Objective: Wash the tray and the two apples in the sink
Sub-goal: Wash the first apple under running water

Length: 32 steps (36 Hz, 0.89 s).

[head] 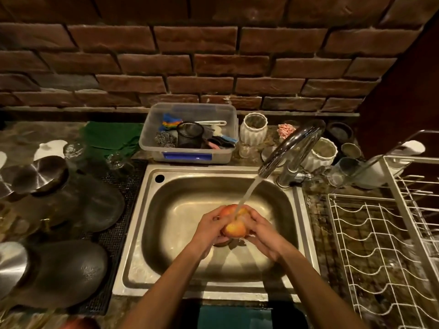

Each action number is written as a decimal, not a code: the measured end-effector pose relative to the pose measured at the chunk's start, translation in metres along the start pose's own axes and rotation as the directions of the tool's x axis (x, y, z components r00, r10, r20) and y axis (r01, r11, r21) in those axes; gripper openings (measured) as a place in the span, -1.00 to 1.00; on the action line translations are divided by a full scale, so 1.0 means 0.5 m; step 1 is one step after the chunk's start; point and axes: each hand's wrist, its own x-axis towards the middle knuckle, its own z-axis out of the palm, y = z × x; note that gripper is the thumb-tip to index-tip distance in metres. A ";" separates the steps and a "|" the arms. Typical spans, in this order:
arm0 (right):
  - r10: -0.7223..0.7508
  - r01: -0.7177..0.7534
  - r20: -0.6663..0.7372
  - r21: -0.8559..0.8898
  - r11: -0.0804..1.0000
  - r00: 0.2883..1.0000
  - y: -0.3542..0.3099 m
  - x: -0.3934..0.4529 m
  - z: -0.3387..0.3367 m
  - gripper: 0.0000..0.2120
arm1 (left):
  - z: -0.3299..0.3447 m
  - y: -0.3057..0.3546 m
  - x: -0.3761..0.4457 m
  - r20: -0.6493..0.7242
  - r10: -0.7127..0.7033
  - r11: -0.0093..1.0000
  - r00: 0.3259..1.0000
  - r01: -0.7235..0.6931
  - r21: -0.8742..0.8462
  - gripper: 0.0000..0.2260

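Over the middle of the steel sink [166,203], both my hands hold a red-yellow apple [234,227] under the running water from the chrome tap [282,150]. My left hand [210,227] grips its left side with fingers curled over the top. My right hand [260,231] cups its right side. The stream lands on top of the apple. A reddish round thing, perhaps the second apple [79,323], shows at the bottom left edge, mostly cut off. No tray is plainly visible.
A clear plastic box [190,153] of scrubbers stands behind the sink. White ribbed jars [254,129] and cups sit near the tap. A white wire dish rack [380,245] fills the right. Upturned metal and glass bowls [59,271] lie on a black mat at left.
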 end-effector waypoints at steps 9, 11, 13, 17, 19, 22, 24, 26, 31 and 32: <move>-0.056 0.057 -0.092 0.012 0.998 0.994 0.023 0.023 0.013 -0.75 | -0.021 -0.016 0.005 0.066 0.021 1.000 0.998 -0.020 -0.022 -0.66; -0.094 0.095 -0.092 0.011 0.995 0.991 0.024 0.025 0.026 -0.74 | -0.025 -0.024 0.006 0.070 0.042 0.998 0.997 -0.039 -0.042 -0.68; -0.108 0.109 -0.107 0.003 0.994 0.988 0.026 0.027 0.039 -0.74 | -0.026 -0.029 0.004 0.067 0.056 0.997 0.996 -0.053 -0.055 -0.72; -0.094 0.088 -0.133 -0.052 0.995 0.987 0.030 0.034 0.057 -0.74 | -0.032 -0.046 0.005 0.061 0.069 0.996 0.996 -0.066 -0.058 -0.73; -0.097 0.077 -0.145 -0.140 0.987 0.985 0.034 0.037 0.056 -0.72 | -0.039 -0.055 0.006 0.083 0.057 0.998 0.995 -0.053 -0.044 -0.68; -0.101 0.064 -0.145 -0.237 0.969 0.984 0.044 0.038 0.049 -0.73 | -0.048 -0.058 0.010 0.139 0.012 1.000 0.990 -0.013 0.004 -0.41; -0.102 0.064 -0.127 -0.275 0.959 0.987 0.049 0.032 0.050 -0.76 | -0.047 -0.058 0.014 0.148 -0.002 1.000 0.989 -0.002 0.029 -0.26; -0.118 0.080 -0.105 -0.312 0.947 0.987 0.050 0.022 0.055 -0.80 | -0.042 -0.059 0.016 0.135 -0.017 1.000 0.991 0.019 -0.012 -0.19; -0.176 0.153 -0.088 -0.216 0.964 0.980 0.065 0.007 0.039 -0.52 | -0.033 -0.075 0.017 0.124 -0.045 0.952 0.991 0.080 -0.296 -0.27; -0.178 0.157 -0.100 -0.186 0.970 0.979 0.069 0.006 0.035 -0.48 | -0.030 -0.079 0.017 0.125 -0.044 0.941 0.991 0.083 -0.328 -0.29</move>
